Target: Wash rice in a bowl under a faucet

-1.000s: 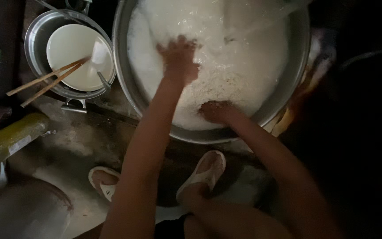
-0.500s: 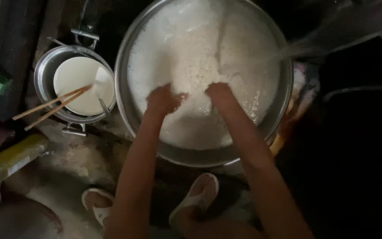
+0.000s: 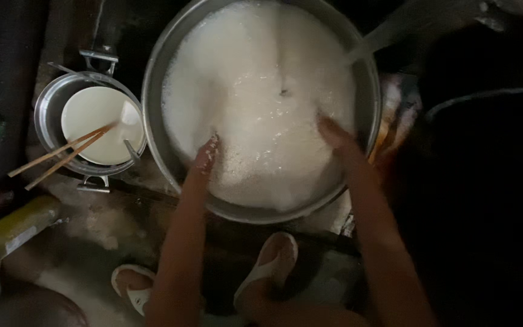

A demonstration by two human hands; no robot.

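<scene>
A large round metal basin [image 3: 155, 72] sits on the floor, full of white rice in cloudy, foamy water [image 3: 255, 91]. My left hand [image 3: 206, 155] is dipped into the rice at the basin's near left, grains clinging to it. My right hand [image 3: 334, 134] reaches into the water at the near right; it is blurred and partly under the foam. I cannot make out the fingers of either hand. A stream of water [image 3: 376, 39] pours into the basin from the upper right.
A smaller metal pot [image 3: 48, 109] stands left of the basin, holding a white plate [image 3: 95, 124], a spoon and a pair of wooden chopsticks [image 3: 62, 156]. My feet in pale sandals [image 3: 267, 266] rest on the wet floor below. A yellowish pipe [image 3: 7, 233] lies lower left.
My hands have spread apart from the basin's middle, the left drawn toward the near left rim and the right swept to the right side. The view has shifted slightly.
</scene>
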